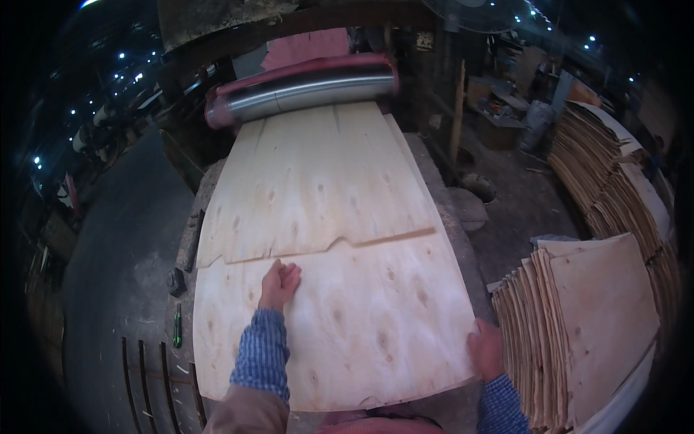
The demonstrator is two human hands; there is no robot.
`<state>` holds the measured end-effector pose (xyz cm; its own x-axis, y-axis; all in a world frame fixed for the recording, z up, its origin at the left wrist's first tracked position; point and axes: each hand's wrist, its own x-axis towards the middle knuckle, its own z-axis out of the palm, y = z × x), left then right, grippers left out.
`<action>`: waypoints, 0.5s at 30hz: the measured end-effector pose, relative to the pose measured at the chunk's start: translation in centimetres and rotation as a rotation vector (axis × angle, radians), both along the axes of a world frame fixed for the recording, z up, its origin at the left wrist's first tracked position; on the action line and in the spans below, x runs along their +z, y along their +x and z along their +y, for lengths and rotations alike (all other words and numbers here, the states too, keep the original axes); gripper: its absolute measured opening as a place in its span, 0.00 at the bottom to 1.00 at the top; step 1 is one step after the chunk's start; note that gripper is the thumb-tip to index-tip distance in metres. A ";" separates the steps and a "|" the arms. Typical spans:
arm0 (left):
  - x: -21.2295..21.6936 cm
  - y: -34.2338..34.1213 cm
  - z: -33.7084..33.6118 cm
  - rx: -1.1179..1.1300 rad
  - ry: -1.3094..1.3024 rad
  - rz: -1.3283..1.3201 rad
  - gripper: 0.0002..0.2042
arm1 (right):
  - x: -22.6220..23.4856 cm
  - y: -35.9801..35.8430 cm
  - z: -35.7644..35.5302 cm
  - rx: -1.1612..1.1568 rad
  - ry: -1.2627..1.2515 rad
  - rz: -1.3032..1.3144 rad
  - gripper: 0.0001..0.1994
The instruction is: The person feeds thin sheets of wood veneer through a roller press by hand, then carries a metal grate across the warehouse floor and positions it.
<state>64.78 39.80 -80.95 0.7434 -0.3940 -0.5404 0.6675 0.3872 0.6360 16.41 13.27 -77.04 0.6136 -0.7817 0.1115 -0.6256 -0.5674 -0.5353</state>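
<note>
In the head view, everything is placed here against the near veneer sheet (361, 325), a pale, knotty sheet of thin wood lying flat on the long surface (463, 239) right in front of the person. The left hand (279, 283) rests palm down on this sheet near its far left corner, fingers stretched out and lying loosely together, gripping nothing; a blue checked sleeve (262, 354) runs back from it toward the lower edge of the picture. The right hand (486, 349) sits at the sheet's right edge, close to its near corner, with the fingers curled against that edge; whether they actually close under the sheet cannot be told.

Beyond the near sheet, and overlapping its far edge, lies a second veneer sheet (318, 181), which reaches on up to a shiny metal roller (311, 90) with red ends at the far end of the surface. To the right of the near sheet, just beside the right hand, stands a stack of veneer sheets (585, 325) seen edge-on, with a taller curved pile (607, 181) further off behind it. To the left of the near sheet a green-handled tool (177, 325) lies on the dark floor (116, 275).
</note>
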 end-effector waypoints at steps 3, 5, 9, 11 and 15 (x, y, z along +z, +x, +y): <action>-0.1 -8.5 3.1 -0.222 0.011 -0.020 0.12 | 0.4 -1.0 -3.1 -0.021 0.526 -0.183 0.15; 1.7 -16.7 7.4 -0.262 -0.093 0.058 0.18 | 1.8 -0.7 -4.7 0.090 1.001 -0.340 0.16; -2.1 -28.6 17.3 -0.395 -0.748 0.204 0.31 | 8.5 3.9 -2.3 0.363 1.158 -0.356 0.19; -3.4 -34.0 19.0 -0.492 -0.816 0.365 0.26 | 11.5 6.5 -1.5 0.574 1.085 -0.343 0.21; -1.0 -35.8 17.5 0.114 -0.779 0.339 0.34 | 17.9 5.7 -1.5 0.444 1.421 -0.678 0.22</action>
